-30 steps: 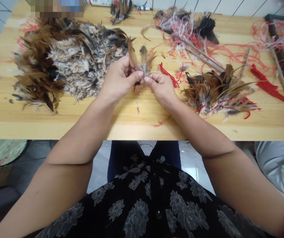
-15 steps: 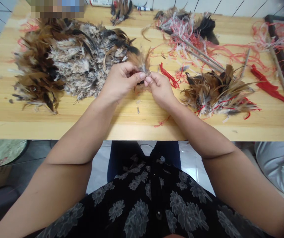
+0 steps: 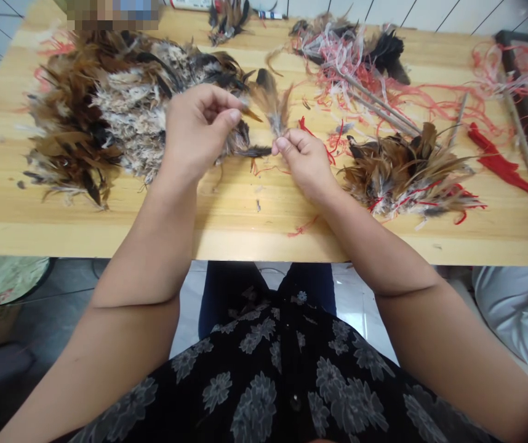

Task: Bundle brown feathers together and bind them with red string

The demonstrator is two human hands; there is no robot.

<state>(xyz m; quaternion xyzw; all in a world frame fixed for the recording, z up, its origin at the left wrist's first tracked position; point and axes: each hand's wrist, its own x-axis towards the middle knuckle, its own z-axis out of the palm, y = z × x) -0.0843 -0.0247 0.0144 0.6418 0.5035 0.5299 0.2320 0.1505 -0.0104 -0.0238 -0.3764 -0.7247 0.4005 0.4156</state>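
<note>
Several feathers (image 3: 272,103) fan from my pinching right hand (image 3: 309,159), beside my curled left hand (image 3: 194,128), whose hold I cannot tell.

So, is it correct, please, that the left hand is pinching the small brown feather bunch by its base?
Not quite: the head view shows the right hand pinching the small brown feather bunch by its base.

The pale wooden table (image 3: 250,240) bears a broad pile of brown, black and whitish feathers (image 3: 130,101) on its left. On its right lie feather bundles (image 3: 397,163) with red thread, red strands (image 3: 499,159), thin sticks (image 3: 384,109) and a pink-and-white string tangle (image 3: 333,58).
</note>
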